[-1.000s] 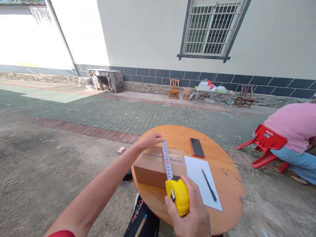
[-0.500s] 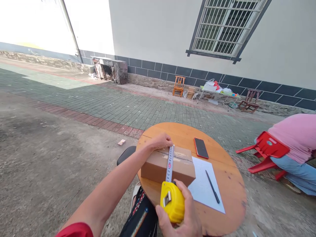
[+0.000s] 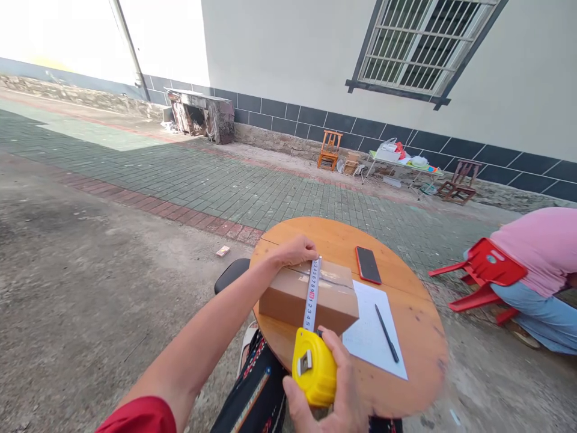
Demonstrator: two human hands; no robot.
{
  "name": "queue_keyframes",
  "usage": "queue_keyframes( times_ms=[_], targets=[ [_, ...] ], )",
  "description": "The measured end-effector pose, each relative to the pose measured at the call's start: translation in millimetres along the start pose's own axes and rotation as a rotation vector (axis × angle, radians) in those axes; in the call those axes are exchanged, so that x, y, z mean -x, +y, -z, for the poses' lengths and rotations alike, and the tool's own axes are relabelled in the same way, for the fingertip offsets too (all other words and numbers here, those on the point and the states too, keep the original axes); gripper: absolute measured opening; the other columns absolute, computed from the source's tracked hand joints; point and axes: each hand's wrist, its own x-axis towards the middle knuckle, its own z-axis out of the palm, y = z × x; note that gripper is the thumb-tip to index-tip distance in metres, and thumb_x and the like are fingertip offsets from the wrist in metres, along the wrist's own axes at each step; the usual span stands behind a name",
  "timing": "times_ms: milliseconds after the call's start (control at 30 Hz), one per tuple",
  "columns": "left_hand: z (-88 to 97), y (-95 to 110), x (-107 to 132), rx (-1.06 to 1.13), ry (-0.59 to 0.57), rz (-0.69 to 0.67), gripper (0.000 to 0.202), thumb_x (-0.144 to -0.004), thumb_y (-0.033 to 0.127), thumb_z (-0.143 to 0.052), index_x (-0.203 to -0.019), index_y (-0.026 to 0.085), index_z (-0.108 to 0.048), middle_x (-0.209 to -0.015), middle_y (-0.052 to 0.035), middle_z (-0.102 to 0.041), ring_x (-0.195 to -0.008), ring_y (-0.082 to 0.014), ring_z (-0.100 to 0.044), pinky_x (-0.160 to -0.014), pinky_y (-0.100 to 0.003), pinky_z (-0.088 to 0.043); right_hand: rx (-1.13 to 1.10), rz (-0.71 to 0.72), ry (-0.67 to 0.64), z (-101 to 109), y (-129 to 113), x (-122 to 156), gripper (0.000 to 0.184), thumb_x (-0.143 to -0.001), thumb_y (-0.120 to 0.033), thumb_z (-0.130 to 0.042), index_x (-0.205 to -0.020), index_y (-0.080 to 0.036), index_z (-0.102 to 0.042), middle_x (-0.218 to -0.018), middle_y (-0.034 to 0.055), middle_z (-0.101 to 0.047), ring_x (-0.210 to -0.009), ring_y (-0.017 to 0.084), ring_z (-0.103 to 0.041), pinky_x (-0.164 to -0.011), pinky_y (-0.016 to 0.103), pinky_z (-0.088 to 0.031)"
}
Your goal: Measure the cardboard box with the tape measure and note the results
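A brown cardboard box [image 3: 293, 297] lies on a round wooden table [image 3: 415, 337]. My right hand [image 3: 340, 391] grips a yellow tape measure [image 3: 313, 367] at the box's near edge. Its white blade [image 3: 312, 294] runs across the top of the box. My left hand [image 3: 295, 249] pinches the blade's end against the far edge of the box. A sheet of white paper [image 3: 367, 337] with a black pen [image 3: 386, 334] on it lies right of the box. A dark phone [image 3: 368, 265] rests beyond the paper.
A person in a pink shirt [image 3: 538, 246] sits on a low red plastic chair [image 3: 484, 273] at the right. Small wooden chairs [image 3: 329, 150] and a low table with items [image 3: 401, 165] stand along the far wall. Paved ground surrounds the table.
The view shifted slightly; the tape measure case moved a little towards the near left, below the box's edge. Both hands keep the blade stretched over the box.
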Motion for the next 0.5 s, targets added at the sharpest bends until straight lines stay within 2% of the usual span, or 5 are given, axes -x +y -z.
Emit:
queue_keyframes(
  times_ms=[167, 300, 400, 500],
  targets=[
    [4.7, 5.7, 6.6, 0.029, 0.066, -0.047, 0.024, -0.076, 0.037, -0.055, -0.068, 0.016, -0.064, -0.063, 0.0026, -0.055, -0.061, -0.0127, -0.048, -0.057, -0.024, -0.037, 0.049, -0.037, -0.024, 2.0, 10.7, 1.1, 0.059, -0.092, -0.039, -0.057, -0.145, -0.018, -0.044, -0.135, 0.0138, -0.063, -0.112, 0.031, -0.07, -0.083, 0.036, -0.062],
    [7.4, 26.5, 27.0, 0.019, 0.168, -0.097, 0.025, -0.08, 0.038, -0.055, -0.075, 0.016, -0.065, -0.074, -0.0008, -0.063, -0.072, -0.0163, -0.056, -0.068, -0.027, -0.044, 0.04, -0.106, 0.014, 15.6, 30.6, 1.4, 0.055, -0.095, -0.041, -0.053, -0.144, -0.018, -0.046, -0.131, 0.0137, -0.066, -0.108, 0.029, -0.072, -0.081, 0.032, -0.063],
    [-1.3, 45.1, 51.2, 0.004, 0.218, -0.149, 0.022, -0.083, 0.038, -0.057, -0.079, 0.019, -0.067, -0.09, -0.0033, -0.069, -0.088, -0.0194, -0.061, -0.082, -0.03, -0.046, 0.001, -0.143, 0.045, 27.6, 43.1, 4.1, 0.054, -0.095, -0.045, -0.055, -0.142, -0.018, -0.05, -0.12, 0.0124, -0.072, -0.094, 0.027, -0.076, -0.076, 0.03, -0.064],
    [-19.4, 57.6, 76.3, -0.024, 0.223, -0.2, 0.014, -0.083, 0.032, -0.059, -0.077, 0.021, -0.067, -0.104, -0.005, -0.069, -0.1, -0.0207, -0.062, -0.09, -0.032, -0.047, -0.013, -0.13, 0.069, 33.2, 49.9, 8.6, 0.056, -0.093, -0.044, -0.059, -0.143, -0.021, -0.05, -0.113, 0.0103, -0.075, -0.085, 0.026, -0.077, -0.069, 0.028, -0.064]
  ],
)
